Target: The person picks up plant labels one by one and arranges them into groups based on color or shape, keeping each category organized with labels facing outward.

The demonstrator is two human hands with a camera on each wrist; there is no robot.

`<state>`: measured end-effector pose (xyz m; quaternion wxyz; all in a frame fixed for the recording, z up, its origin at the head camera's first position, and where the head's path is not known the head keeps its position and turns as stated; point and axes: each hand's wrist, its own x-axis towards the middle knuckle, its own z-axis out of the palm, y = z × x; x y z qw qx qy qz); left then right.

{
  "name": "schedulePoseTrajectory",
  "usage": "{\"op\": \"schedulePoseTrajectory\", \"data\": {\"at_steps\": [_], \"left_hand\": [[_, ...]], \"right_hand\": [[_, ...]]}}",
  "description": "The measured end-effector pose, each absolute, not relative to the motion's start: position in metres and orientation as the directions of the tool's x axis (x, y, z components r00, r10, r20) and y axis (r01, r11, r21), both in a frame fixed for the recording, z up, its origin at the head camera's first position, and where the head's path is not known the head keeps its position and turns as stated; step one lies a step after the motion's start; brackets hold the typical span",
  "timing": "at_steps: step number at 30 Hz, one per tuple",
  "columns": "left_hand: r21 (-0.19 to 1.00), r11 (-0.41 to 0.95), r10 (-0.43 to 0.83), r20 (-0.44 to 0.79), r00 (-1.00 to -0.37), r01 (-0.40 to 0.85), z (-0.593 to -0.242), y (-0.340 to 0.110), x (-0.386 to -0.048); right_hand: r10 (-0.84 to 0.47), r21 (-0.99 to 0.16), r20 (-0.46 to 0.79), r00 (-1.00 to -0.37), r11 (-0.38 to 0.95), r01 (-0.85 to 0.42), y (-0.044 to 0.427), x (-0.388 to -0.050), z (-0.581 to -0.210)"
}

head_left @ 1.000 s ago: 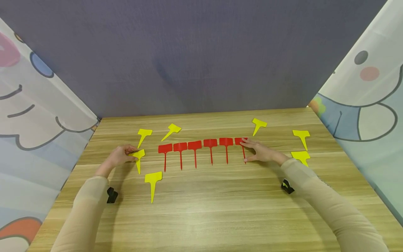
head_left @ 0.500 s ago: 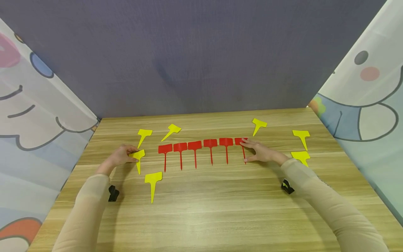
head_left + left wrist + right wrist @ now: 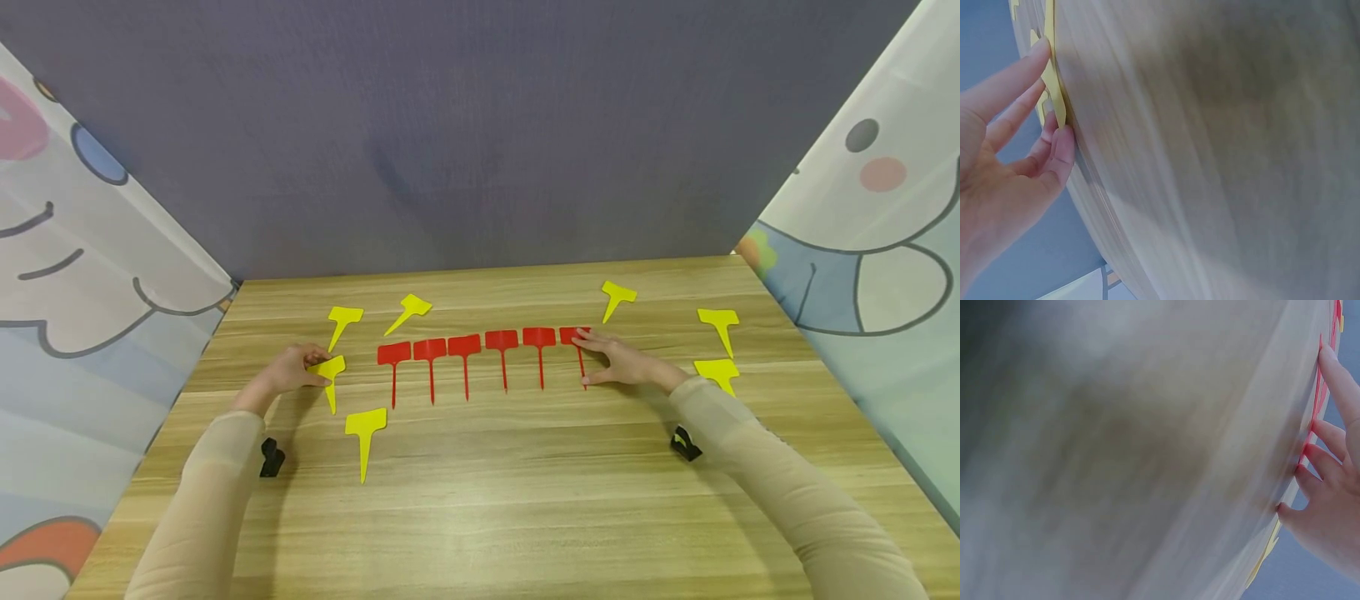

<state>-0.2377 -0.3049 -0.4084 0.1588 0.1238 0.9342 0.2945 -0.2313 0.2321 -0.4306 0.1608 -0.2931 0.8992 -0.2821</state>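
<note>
Several red T-shaped plant labels (image 3: pixel 501 340) lie in a row across the wooden table in the head view, stems toward me. At the row's right end, my right hand (image 3: pixel 618 362) rests on the last red label (image 3: pixel 567 334). Its spread fingers (image 3: pixel 1330 436) touch the head, and the thumb lies by the stem tip. On the left, my left hand (image 3: pixel 288 369) holds a yellow T-shaped plant label (image 3: pixel 332 367) by its head, between thumb and fingers. The left wrist view shows this label (image 3: pixel 1052 84) edge-on, low at the tabletop.
Another yellow label (image 3: pixel 365 422) lies nearer me. More yellow labels (image 3: pixel 344 317) (image 3: pixel 411 307) (image 3: pixel 617 292) lie toward the back and right (image 3: pixel 717 319). A dark wall (image 3: pixel 480 142) stands behind the table (image 3: pixel 480 517). Black objects (image 3: pixel 272 458) (image 3: pixel 685 444) show beside both forearms.
My left forearm has shifted very slightly to the right, while its hand stays at the yellow label. The right hand and the labels look unmoved.
</note>
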Motion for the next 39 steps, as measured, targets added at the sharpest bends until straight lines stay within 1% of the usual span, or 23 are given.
{"op": "schedulePoseTrajectory", "data": {"at_steps": [10,15,22,32,39], "left_hand": [[0.566,0.812,0.323,-0.230,-0.918,0.143,-0.406,-0.303,-0.239],[0.584,0.797,0.332,-0.215,-0.918,0.152,-0.406,-0.303,-0.239],[0.618,0.773,0.329,-0.202,-0.923,0.140,-0.409,-0.304,-0.237],[0.626,0.765,0.317,-0.161,-0.935,0.152,-0.413,-0.303,-0.236],[0.646,0.756,0.276,-0.176,-0.945,0.101,-0.417,-0.303,-0.237]], "right_hand": [[-0.616,-0.596,-0.132,-0.777,0.675,-0.434,0.233,-0.232,-0.428],[-0.611,-0.600,-0.143,-0.778,0.679,-0.423,0.233,-0.232,-0.429],[-0.617,-0.600,-0.127,-0.776,0.671,-0.436,0.234,-0.233,-0.431],[-0.614,-0.601,-0.146,-0.776,0.678,-0.424,0.234,-0.232,-0.431],[-0.613,-0.590,-0.139,-0.778,0.682,-0.432,0.233,-0.232,-0.431]]}}
